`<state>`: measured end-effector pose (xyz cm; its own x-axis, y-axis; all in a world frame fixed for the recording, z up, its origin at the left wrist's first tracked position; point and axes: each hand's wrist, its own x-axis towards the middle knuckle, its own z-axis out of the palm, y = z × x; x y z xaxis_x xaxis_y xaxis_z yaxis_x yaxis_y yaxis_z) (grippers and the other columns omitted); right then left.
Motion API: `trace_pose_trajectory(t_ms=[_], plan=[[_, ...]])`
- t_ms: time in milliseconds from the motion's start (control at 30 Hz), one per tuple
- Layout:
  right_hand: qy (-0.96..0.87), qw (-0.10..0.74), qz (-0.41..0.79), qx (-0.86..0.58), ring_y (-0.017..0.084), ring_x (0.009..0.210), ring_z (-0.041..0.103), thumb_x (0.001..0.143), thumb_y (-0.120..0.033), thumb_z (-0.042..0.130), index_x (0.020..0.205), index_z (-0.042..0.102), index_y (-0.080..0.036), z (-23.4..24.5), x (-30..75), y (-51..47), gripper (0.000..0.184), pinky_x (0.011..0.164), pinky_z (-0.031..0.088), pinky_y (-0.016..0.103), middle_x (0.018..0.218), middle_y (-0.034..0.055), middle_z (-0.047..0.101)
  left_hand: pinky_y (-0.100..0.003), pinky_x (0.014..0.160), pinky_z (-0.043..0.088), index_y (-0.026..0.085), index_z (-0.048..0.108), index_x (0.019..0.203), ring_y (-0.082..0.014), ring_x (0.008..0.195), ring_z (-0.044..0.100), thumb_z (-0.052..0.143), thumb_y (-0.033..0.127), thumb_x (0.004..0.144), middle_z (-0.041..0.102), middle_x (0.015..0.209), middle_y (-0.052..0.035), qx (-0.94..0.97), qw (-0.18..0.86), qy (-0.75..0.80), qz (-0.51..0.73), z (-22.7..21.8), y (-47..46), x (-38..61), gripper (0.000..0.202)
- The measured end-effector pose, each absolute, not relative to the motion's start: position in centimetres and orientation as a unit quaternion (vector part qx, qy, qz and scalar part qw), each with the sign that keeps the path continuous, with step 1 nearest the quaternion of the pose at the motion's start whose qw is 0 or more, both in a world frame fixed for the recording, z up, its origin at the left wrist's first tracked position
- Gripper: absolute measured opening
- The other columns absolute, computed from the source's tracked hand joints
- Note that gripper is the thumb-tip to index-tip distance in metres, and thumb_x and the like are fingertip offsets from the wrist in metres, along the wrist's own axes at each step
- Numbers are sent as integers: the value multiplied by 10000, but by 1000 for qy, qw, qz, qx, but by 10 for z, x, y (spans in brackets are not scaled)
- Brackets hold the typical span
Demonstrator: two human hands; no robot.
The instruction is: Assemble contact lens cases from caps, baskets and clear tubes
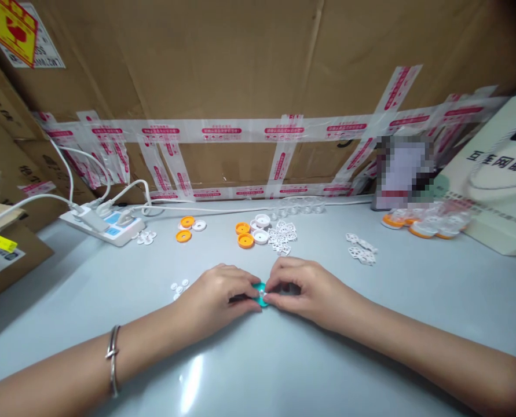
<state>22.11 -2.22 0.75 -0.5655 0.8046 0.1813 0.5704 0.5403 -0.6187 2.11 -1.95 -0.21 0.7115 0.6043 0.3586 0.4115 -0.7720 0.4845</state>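
Between the fingers and thumb of my left hand (227, 294) is a teal round cap (260, 286), gripped by its left edge. My right hand (305, 288) meets it from the other side, fingertips closed in a pinch on a small white piece (262, 295) at the cap's middle. The fingers hide much of both parts. Left of my left hand lie several small white discs (179, 286). Beyond my hands are orange round caps (245, 240), white round caps (261, 236) and a pile of white lattice-like pieces (282, 233).
More orange rings (183, 236) and small white pieces (146, 237) lie near a power strip (114, 226) with cables. White pieces (362, 250), clear-topped orange parts (427, 225), a blurred-out phone-like object (399, 174) and a paper bag (501, 174) are at right. A large cardboard box (223, 63) stands behind.
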Motion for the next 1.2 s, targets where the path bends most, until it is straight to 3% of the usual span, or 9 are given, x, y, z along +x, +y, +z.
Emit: trace_pose_trajectory(t_ms=[333, 433, 733, 900, 1200], plan=[[-882, -44, 99, -458, 167, 578, 580, 700, -141, 575, 681, 654, -145, 41, 189, -22, 82, 468, 275, 250, 682, 71, 674, -257, 672, 498, 168, 683, 733, -147, 732, 632, 571, 160, 813, 703, 851, -47, 917, 145, 284, 240, 2, -24, 24, 138], [-885, -73, 64, -455, 170, 579, 591, 704, -108, 552, 695, 659, -137, 43, 183, -23, 111, 464, 265, 260, 707, 86, 679, -264, 669, 497, 156, 678, 722, -148, 710, 628, 561, 157, 820, 696, 803, -48, 921, 129, 275, 242, 0, -24, 24, 153], [-908, 50, 71, -411, 137, 571, 601, 746, -110, 558, 680, 649, -142, 22, 204, -26, 117, 506, 375, 223, 665, 44, 663, -276, 716, 501, 158, 676, 759, -150, 772, 633, 547, 180, 838, 693, 875, -59, 922, 134, 283, 229, -1, -24, 22, 153], [-934, 98, 7, -344, 140, 569, 592, 794, -101, 514, 698, 626, -141, 9, 213, -24, 153, 521, 416, 237, 650, 35, 631, -279, 714, 500, 157, 680, 766, -151, 761, 630, 551, 183, 837, 696, 876, -58, 921, 131, 277, 241, -2, -23, 23, 149], [-951, 172, -9, -258, 147, 688, 605, 877, -127, 410, 831, 630, -160, 2, 229, -26, 227, 607, 494, 256, 793, 73, 641, -280, 719, 505, 161, 685, 811, -156, 772, 632, 548, 178, 840, 699, 902, -60, 921, 130, 266, 254, -2, -24, 21, 142]])
